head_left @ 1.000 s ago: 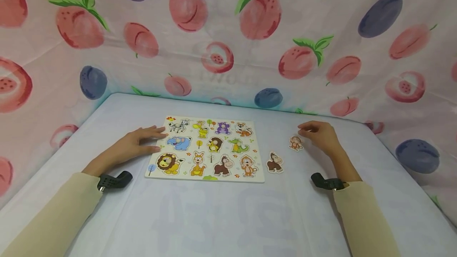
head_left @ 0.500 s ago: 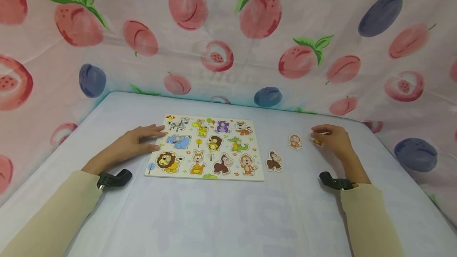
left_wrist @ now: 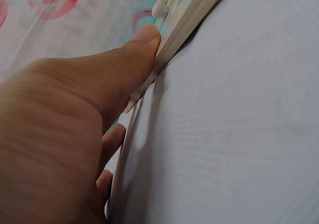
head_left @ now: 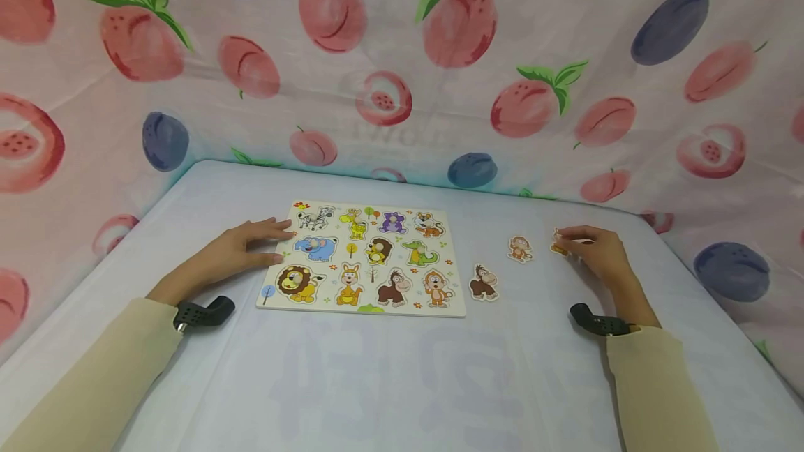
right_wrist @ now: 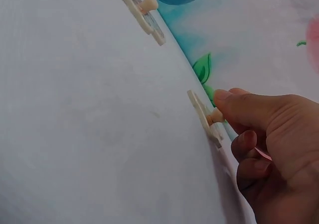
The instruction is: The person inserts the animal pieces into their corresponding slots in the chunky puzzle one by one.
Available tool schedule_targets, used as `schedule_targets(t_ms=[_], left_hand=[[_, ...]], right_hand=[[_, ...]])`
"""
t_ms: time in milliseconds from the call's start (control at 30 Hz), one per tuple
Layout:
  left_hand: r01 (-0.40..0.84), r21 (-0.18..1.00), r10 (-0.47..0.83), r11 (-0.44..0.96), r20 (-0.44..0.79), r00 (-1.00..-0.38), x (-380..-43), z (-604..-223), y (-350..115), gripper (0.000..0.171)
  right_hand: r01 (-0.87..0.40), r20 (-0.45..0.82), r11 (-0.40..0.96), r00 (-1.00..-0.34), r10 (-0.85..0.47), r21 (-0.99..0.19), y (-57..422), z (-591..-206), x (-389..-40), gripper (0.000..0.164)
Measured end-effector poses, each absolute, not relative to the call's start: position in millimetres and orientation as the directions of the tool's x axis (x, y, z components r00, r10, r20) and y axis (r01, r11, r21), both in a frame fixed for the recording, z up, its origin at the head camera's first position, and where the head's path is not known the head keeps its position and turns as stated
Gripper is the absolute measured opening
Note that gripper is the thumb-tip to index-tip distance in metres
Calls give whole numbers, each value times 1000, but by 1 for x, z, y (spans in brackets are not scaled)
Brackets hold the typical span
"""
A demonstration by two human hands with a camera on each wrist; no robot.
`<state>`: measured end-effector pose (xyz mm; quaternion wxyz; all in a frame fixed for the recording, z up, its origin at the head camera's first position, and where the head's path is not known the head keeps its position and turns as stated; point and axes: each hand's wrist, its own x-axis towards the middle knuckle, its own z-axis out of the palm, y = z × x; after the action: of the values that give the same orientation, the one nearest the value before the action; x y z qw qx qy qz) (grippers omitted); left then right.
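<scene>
My left hand (head_left: 241,250) rests at the left edge of a knobbed animal puzzle board (head_left: 402,311). In the left wrist view its thumb touches the board's edge (left_wrist: 182,37). At the right, my right hand (head_left: 595,255) pinches at a small orange puzzle piece (head_left: 556,243) that looks like a kangaroo and is partly hidden by fingers. The right wrist view shows that piece's knob (right_wrist: 217,115) right beside the thumb and index fingertips; the exact contact is unclear. A monkey piece (head_left: 520,249) and a gorilla piece (head_left: 484,283) lie between board and right hand.
The board and pieces lie on a white cloth-covered table (head_left: 377,382). A fruit-patterned curtain (head_left: 402,40) rises behind the table and along its sides. Each wrist wears a black camera band, on the left (head_left: 204,313) and on the right (head_left: 599,321).
My right hand has moved right, from beside the monkey piece. The orange piece came into sight under its fingers and now looks flat on the table. My left hand has stayed put.
</scene>
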<state>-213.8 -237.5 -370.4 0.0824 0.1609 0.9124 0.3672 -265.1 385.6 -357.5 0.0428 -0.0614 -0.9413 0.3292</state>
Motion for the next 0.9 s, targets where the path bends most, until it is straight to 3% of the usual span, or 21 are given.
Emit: schedule_targets(t_ms=[400,900], left_hand=[[235,693,355,682,-32,-934,-216,-371,-238,54],[221,694,347,685,-43,-937,-215,-371,-238,55]], right_hand=[[120,30,757,-983,181,-642,394,-370,-269,50],[94,65,777,-983,171,-622,394,-378,-274,45]])
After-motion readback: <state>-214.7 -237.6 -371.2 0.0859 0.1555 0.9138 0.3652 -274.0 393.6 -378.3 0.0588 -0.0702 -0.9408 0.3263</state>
